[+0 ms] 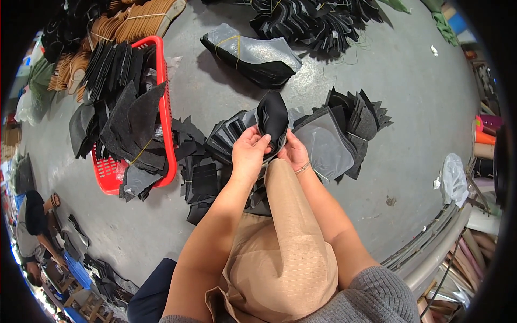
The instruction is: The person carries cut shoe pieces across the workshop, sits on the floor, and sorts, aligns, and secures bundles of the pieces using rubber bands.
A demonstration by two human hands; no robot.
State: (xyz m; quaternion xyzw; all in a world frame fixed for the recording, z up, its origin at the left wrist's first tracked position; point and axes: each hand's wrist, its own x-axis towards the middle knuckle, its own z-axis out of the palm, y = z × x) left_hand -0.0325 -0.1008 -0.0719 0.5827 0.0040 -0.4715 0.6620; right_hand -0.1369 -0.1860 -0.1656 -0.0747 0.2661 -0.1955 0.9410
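Between both hands I hold a small bundle of curved black fabric pieces (273, 114), its layers bulging apart at the middle. My left hand (249, 153) grips its left edge, thumb laid over the front. On its other side my right hand (295, 152) is closed round the lower right edge; some of its fingers are hidden behind the pieces. Just left of the bundle lie stacked dark cut pieces (223, 137). To the right, close to my right hand, rests a tied bundle of grey felt and clear film pieces (326, 145).
A red plastic basket (171, 140) heaped with dark felt pieces stands at left. Beyond my hands lies a tied black bundle with film (250, 54). More black bundles (312, 24) and brown sole-shaped stacks (151, 19) are farther off. A person (35, 229) is at far left.
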